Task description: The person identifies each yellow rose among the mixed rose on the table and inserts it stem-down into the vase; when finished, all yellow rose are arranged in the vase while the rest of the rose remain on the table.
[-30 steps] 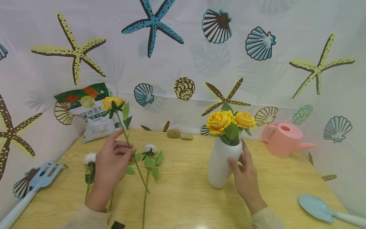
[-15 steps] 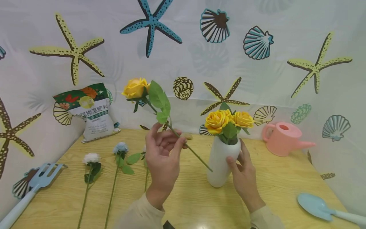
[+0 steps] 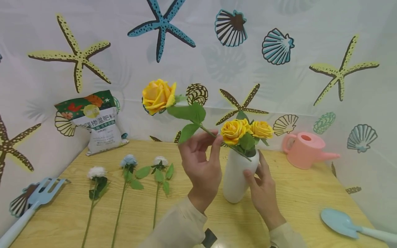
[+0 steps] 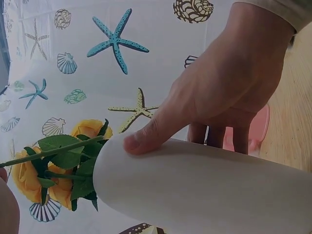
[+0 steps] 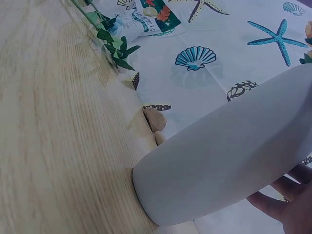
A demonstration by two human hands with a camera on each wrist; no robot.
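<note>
My left hand (image 3: 203,170) pinches the green stem of a yellow rose (image 3: 159,96) between thumb and fingers. The bloom points up and left; the stem's lower end overlaps the rim of a white vase (image 3: 234,179) in the head view. Two yellow roses (image 3: 234,132) with green leaves stand in that vase. My right hand (image 3: 263,194) grips the vase's right side, its thumb (image 4: 141,140) near the rim in the left wrist view. The vase (image 5: 219,161) stands slightly tilted, its base at the table. Stems inside it are hidden.
On the wooden table's left lie a white flower (image 3: 97,173), a blue flower (image 3: 128,161) and another white flower (image 3: 160,161). A blue hand fork (image 3: 46,193) lies far left, a fertilizer bag (image 3: 103,134) behind. At right are a pink watering can (image 3: 305,151) and blue trowel (image 3: 339,222). Stones (image 5: 155,119) lie at the back.
My left hand has carried the yellow rose rightward from over the lying flowers to the vase, tipping its stem toward the rim. The right hand stays on the vase.
</note>
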